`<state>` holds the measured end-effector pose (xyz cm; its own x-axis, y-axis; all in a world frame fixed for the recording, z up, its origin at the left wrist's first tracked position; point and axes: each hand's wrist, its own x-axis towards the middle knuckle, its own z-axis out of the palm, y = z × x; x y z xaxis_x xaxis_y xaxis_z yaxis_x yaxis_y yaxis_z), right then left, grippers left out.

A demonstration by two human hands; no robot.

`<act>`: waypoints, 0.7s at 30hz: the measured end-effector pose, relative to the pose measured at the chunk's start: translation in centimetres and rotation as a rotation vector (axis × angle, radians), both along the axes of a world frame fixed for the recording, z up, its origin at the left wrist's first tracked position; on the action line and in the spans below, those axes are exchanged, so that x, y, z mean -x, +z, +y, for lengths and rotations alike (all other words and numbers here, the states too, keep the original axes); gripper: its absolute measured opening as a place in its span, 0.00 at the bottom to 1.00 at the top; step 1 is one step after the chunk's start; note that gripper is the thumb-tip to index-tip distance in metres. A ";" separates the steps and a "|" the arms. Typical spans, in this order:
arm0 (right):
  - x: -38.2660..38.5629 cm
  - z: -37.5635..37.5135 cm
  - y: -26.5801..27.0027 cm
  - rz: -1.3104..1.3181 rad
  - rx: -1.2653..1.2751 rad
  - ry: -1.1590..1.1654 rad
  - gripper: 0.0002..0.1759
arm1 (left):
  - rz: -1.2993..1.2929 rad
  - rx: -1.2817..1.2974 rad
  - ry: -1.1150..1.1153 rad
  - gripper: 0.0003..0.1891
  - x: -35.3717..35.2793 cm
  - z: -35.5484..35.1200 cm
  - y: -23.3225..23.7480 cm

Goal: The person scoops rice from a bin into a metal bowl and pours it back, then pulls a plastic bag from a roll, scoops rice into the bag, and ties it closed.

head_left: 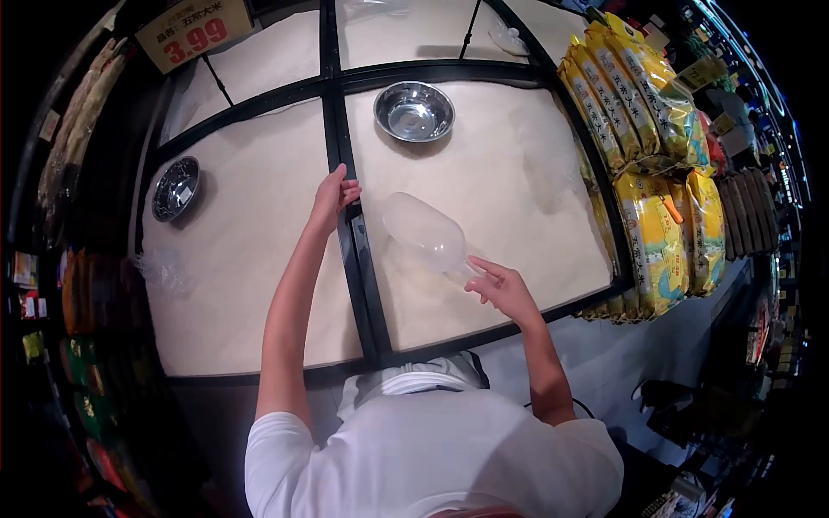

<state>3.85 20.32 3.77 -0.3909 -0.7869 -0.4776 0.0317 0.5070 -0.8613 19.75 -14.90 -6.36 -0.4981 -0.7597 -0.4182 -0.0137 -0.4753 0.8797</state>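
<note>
Here the left hand hovers at the black divider, fingers loosely curled and slightly apart, while right of it the clear scoop sits in the right hand, fingers clamped around its handle, best kept steady.

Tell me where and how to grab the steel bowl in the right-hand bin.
Pinch the near rim of the steel bowl, probably best from above with the empty left hand. It sits upright on the rice, open side up, its near rim exposed.
</note>
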 end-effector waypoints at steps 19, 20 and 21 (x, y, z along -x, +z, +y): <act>7.9 6.0 -13.3 0.087 -0.097 -0.243 0.28 | -0.178 -0.155 0.096 0.16 21.7 -7.9 -10.3; 7.9 5.5 -14.4 -0.004 -0.034 -0.280 0.29 | -0.196 -0.118 0.064 0.16 20.9 -7.5 -9.5; 8.0 4.9 -14.5 -0.079 -0.032 -0.287 0.29 | -0.214 -0.080 0.031 0.15 20.0 -7.0 -8.8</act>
